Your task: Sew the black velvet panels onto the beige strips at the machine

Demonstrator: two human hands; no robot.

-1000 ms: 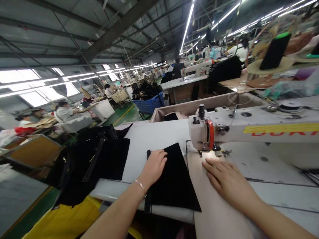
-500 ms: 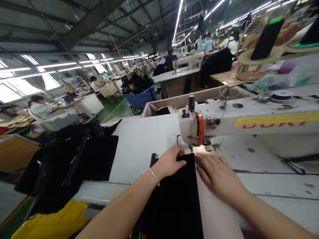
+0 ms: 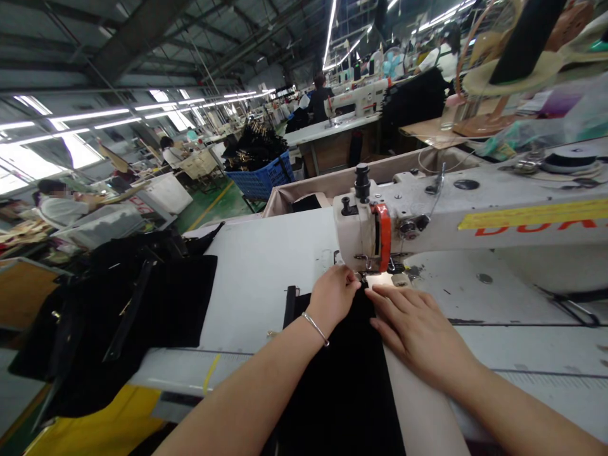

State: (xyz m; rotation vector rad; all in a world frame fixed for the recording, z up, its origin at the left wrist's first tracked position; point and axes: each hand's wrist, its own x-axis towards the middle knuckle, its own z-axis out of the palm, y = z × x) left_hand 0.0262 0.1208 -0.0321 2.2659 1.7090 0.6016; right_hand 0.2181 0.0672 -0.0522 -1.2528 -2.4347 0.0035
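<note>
Long tube lights [image 3: 330, 31] run above a workshop floor, and before us spreads a white worktable [image 3: 266, 247]. Our left hand [image 3: 335, 294] has thumb and fingertips pinched together on the upper edge of a black panel [image 3: 346, 380], just beside the presser foot [image 3: 364, 277]; the rest of the panel runs beneath our wrist toward us. Our right hand [image 3: 418, 323] lies flat, fingers extended and close together, on pale cloth [image 3: 420, 411] along the panel's right edge.

Left on the table we have a heap of black pieces [image 3: 175, 304], with a yellow piece [image 3: 104, 418] below. Beyond stand a blue crate [image 3: 261, 177] filled with dark goods and a dark-clothed co-worker [image 3: 319, 95] near another machine.

On our sewing machine [image 3: 427, 215], yellow tape [image 3: 536, 214] partly covers red lettering [image 3: 498, 231]; we cannot read the whole word. Ruler marks [image 3: 560, 380] line the table's near edge.
</note>
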